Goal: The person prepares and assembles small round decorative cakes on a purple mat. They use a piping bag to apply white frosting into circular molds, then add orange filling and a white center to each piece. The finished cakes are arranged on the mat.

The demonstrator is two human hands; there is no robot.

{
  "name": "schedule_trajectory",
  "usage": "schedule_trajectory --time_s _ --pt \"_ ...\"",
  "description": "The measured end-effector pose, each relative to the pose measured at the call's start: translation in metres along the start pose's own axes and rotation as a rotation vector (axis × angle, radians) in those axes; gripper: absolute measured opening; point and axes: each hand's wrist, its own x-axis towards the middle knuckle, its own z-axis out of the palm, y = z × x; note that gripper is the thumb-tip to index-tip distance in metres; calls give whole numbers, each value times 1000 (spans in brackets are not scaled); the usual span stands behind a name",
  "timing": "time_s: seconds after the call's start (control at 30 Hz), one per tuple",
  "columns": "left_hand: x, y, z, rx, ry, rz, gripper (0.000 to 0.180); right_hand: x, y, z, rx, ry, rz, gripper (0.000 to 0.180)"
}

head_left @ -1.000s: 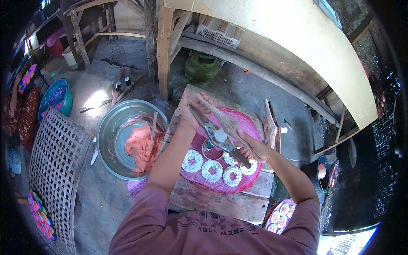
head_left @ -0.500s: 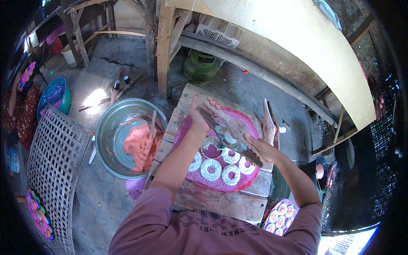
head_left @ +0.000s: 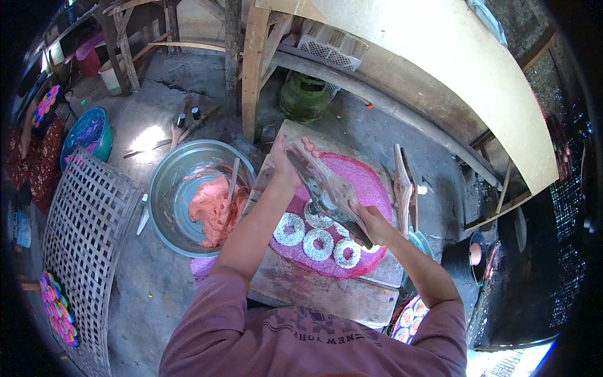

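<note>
A wooden press [head_left: 336,191], made of two long boards with a metal cylinder between them, slants over the low table. My left hand [head_left: 284,164] grips its far left end, fingers curled over the boards. At its near right end my right hand [head_left: 374,225] is closed round the wood. Below lies a round pink mesh mat [head_left: 364,182] bearing several white lacy rings [head_left: 318,244]. Directly under the cylinder another white ring [head_left: 318,220] is partly hidden by the press.
Left of the wooden table [head_left: 320,298] stands a grey basin [head_left: 164,217] of pink dough [head_left: 210,207] with a stick in it. Another wooden piece [head_left: 405,188] stands at the table's right edge. Beyond is a green gas cylinder [head_left: 304,97]. A person [head_left: 38,141] sits at far left.
The view has shifted slightly. Both hands still grip the press, which has swung a little steeper and now covers more of the right-hand rings.
</note>
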Motion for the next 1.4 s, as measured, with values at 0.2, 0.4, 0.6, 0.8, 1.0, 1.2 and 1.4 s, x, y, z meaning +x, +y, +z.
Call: schedule_trajectory --time_s 0.2,0.4,0.6,0.8,1.0,1.2,1.4 --pt "13 12 -10 -299 -330 -46 42 0 -24 -9 363 -313 -66 91" --pt "16 13 -21 -365 -332 19 34 59 19 15 1028 -696 -133 83" --pt "8 32 -17 -296 -362 287 35 88 42 31 663 -720 -97 54" --pt "-47 96 38 -164 -499 244 59 48 27 44 -1133 397 -514 39" --pt "-187 105 97 209 -574 331 86 21 43 28 -802 494 -766 31" --pt "-236 74 104 832 -708 185 96 25 67 45 -786 473 -733 19" --pt "-237 68 93 819 -647 206 95 36 50 33 -584 502 -760 15"
